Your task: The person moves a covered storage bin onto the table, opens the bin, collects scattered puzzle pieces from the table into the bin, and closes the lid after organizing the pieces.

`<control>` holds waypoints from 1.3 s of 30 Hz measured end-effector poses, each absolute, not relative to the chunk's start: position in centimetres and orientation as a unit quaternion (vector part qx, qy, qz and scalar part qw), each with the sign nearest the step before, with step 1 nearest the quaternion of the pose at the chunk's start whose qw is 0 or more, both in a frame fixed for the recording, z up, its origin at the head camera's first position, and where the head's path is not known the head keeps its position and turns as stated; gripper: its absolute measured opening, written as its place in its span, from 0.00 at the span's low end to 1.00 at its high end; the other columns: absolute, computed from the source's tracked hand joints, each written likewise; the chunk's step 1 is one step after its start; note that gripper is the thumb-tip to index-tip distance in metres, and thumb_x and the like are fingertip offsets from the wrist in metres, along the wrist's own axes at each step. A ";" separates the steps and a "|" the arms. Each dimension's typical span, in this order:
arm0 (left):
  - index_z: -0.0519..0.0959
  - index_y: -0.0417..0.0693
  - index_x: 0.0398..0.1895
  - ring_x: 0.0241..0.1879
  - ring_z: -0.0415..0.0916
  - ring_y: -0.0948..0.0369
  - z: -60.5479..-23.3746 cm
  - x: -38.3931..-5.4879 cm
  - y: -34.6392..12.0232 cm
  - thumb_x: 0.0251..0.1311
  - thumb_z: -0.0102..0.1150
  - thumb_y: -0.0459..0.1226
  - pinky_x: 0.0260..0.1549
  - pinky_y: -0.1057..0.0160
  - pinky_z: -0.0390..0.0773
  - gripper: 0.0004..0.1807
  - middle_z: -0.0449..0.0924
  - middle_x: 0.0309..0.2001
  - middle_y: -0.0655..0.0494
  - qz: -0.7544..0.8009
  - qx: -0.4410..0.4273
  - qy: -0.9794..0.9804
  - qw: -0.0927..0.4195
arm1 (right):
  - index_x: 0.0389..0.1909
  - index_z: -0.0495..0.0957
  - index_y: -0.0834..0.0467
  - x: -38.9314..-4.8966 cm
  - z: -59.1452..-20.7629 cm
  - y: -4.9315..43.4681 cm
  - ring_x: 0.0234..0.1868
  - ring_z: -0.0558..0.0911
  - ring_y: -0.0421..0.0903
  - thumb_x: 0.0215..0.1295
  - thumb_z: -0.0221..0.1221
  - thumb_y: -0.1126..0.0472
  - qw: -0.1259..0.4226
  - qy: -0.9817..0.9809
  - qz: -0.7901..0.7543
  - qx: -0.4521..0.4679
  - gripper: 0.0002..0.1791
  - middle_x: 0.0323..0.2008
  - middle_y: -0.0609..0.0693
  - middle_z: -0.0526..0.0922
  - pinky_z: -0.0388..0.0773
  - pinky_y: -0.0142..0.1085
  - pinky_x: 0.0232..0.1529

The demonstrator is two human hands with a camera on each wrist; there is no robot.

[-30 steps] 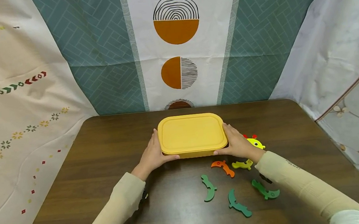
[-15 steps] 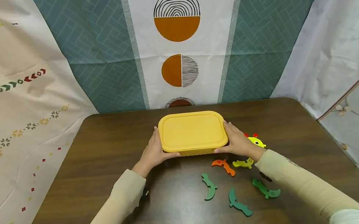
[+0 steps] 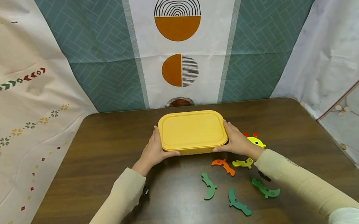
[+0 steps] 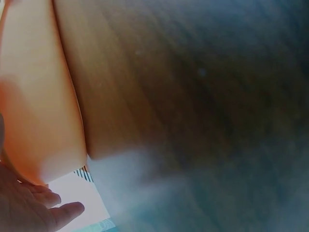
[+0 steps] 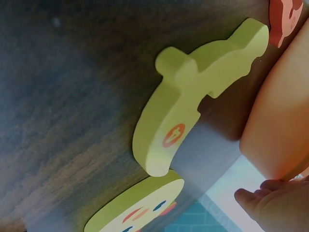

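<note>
A yellow rectangular box with a rounded lid [image 3: 192, 129] is at the back middle of the table in the head view, its lid facing up. My left hand [image 3: 152, 152] grips its left end, thumb along the front side. On the opposite end my right hand [image 3: 237, 140] holds it the same way, fingers along the side. The left wrist view shows the box's wall [image 4: 38, 96] beside the fingers [image 4: 67, 212]. In the right wrist view, a yellow-green curved piece [image 5: 169, 111] marked 4 lies near the box. What is inside the box is hidden.
Several loose curved wooden pieces lie before the box: an orange one [image 3: 224, 167], a green one [image 3: 209, 186], a teal one [image 3: 238, 203] and another green one [image 3: 265, 189]. A yellow face piece [image 3: 256, 141] is partly behind the right hand. Patterned cloth [image 3: 104, 61] hangs behind the table.
The head view has tilted down slightly, so the scene sits a little higher in it. Both hands keep their hold on the box, and the loose pieces stay where they were.
</note>
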State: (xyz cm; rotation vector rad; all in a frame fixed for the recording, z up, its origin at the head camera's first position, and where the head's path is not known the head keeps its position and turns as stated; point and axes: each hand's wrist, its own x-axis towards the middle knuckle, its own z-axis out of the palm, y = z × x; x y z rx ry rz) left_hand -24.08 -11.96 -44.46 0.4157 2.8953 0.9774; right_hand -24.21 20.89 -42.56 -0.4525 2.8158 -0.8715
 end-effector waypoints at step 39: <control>0.30 0.35 0.74 0.73 0.41 0.41 -43.1 -24.4 -12.1 0.43 0.72 0.56 0.67 0.42 0.54 0.72 0.35 0.74 0.34 0.346 0.144 0.927 0.010 | 0.74 0.32 0.63 -24.3 -41.9 20.7 0.74 0.43 0.62 0.47 0.68 0.36 0.060 0.939 -0.302 -0.150 0.69 0.75 0.63 0.39 0.49 0.59 0.69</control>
